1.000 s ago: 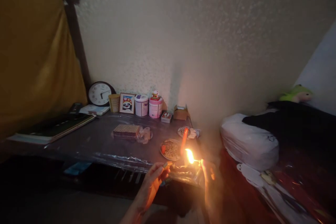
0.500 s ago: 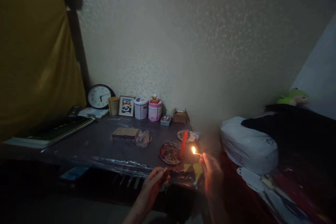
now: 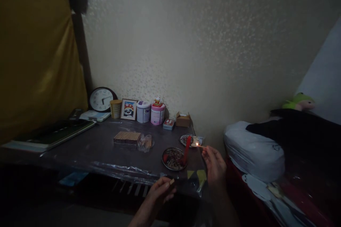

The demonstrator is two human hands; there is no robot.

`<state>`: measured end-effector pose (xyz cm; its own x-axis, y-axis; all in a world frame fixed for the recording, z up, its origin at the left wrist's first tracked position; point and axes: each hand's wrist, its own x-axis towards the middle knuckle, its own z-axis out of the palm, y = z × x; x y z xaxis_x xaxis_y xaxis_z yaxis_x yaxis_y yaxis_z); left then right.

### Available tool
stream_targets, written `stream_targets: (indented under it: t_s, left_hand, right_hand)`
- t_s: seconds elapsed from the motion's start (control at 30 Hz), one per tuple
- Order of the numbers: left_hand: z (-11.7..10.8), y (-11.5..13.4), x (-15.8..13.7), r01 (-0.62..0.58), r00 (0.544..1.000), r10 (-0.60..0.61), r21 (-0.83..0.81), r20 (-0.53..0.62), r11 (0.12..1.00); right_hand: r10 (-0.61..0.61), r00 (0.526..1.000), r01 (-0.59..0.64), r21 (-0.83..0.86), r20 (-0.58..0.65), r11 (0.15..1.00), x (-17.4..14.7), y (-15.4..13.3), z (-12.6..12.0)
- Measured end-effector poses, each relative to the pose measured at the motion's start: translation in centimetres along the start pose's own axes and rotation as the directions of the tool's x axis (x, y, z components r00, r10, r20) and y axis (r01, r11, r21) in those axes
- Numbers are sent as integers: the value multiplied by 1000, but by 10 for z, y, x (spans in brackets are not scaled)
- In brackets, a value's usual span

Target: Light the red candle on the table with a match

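The flame has shrunk as the right hand [image 3: 215,165], pinching the match [image 3: 201,145], nears the candle [image 3: 187,148], left hand [image 3: 161,192] gripping the matchbox [image 3: 172,182]; it may die first.

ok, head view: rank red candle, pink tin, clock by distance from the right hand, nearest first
From the right hand, which holds a lit match:
1. Red candle, just left of the flame, standing in a round dish.
2. Pink tin, farther back by the wall.
3. Clock, far left, leaning on the wall.
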<state>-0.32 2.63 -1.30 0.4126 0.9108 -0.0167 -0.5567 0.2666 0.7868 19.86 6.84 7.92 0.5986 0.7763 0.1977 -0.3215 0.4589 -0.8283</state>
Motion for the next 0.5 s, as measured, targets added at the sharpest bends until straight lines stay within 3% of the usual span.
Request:
stream_targets:
  t_s: [0.5]
  left_hand:
    - [-9, -10, 8, -15, 1000, 15, -8, 3, 1000]
  right_hand:
    - [-4, 997, 5, -14, 83, 1000, 12, -5, 15]
